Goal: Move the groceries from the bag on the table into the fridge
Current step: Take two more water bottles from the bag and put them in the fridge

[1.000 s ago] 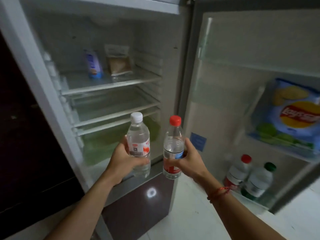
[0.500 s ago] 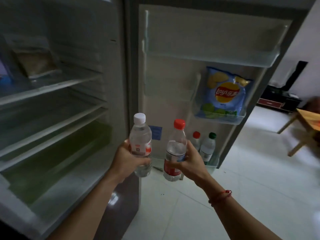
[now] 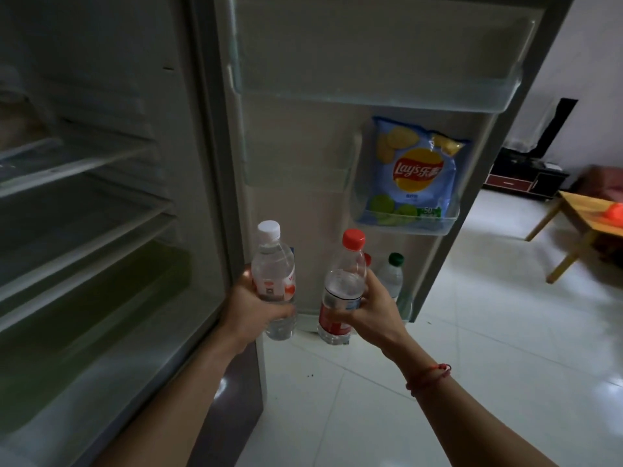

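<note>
My left hand (image 3: 251, 306) grips a clear water bottle with a white cap (image 3: 273, 264), held upright. My right hand (image 3: 372, 308) grips a second water bottle with a red cap and red label (image 3: 344, 284), also upright. Both are in front of the open fridge door (image 3: 303, 136), just above its bottom shelf. On that bottom door shelf stand a green-capped bottle (image 3: 391, 274) and a red-capped one, mostly hidden behind my right hand's bottle. A blue bag of crisps (image 3: 416, 173) sits in the middle door shelf.
The fridge interior (image 3: 101, 197) with glass shelves and a green drawer fills the left. A wide top door shelf (image 3: 387, 72) spans the door. A wooden table (image 3: 586, 224) with an orange object stands at the right, on white tiled floor (image 3: 472, 332).
The view has swung right, from the fridge interior to the door. Both hands keep their bottles and are now nearer the door's bottom shelf.
</note>
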Motion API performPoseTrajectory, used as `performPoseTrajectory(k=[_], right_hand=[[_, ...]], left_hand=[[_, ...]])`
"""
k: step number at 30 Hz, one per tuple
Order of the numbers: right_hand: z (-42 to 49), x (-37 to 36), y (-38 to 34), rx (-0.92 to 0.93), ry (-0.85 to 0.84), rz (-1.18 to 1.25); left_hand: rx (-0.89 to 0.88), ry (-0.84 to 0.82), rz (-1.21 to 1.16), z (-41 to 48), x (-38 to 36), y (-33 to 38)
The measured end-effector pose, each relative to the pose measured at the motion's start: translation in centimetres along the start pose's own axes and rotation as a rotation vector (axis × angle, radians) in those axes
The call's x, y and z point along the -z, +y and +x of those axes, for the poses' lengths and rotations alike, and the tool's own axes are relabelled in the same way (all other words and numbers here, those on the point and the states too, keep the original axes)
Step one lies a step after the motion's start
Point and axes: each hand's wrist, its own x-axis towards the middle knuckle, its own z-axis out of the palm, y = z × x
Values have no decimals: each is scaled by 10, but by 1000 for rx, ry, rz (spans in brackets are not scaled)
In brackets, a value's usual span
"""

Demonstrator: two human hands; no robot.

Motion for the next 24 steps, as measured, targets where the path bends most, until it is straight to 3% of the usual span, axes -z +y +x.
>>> performPoseTrajectory(k=[12, 24], right_hand=[[78, -21, 20, 33, 16, -93], [119, -61, 75, -49, -25, -77]], left_hand=[[29, 115, 16, 70, -27, -23], [102, 61, 92, 111, -48, -81]])
